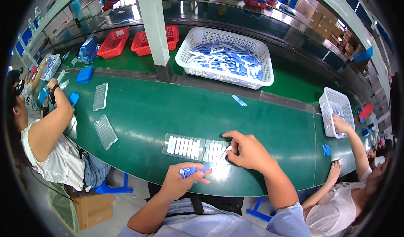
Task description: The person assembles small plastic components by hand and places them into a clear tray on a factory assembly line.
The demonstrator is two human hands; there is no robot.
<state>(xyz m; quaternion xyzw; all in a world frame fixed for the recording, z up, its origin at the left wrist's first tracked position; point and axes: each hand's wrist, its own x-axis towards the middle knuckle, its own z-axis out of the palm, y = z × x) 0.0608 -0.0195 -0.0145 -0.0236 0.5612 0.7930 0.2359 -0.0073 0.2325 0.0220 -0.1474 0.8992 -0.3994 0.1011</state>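
Observation:
My left hand [181, 179] is closed around a bunch of slim blue-and-white plastic sticks [188, 171]. One blue stick pokes out between thumb and fingers. Two clear ribbed plastic trays lie end to end on the green table in front of me. The left tray [183, 156] carries a row of white sticks [182, 146]. In the right tray [206, 156] there are several more white sticks, some of them slanted. Over its right end is my right hand [248, 150], index finger stretched out and apart from the thumb. The thumb is at a tilted white stick [228, 150].
A large white basket [181, 60] heaped with blue-and-white sticks stands beyond the table [277, 140]. One loose stick [239, 100] lies before it. Two clear trays [105, 131] [100, 96] rest at left. Co-workers sit on both sides; the right one reaches into a white basket [326, 115].

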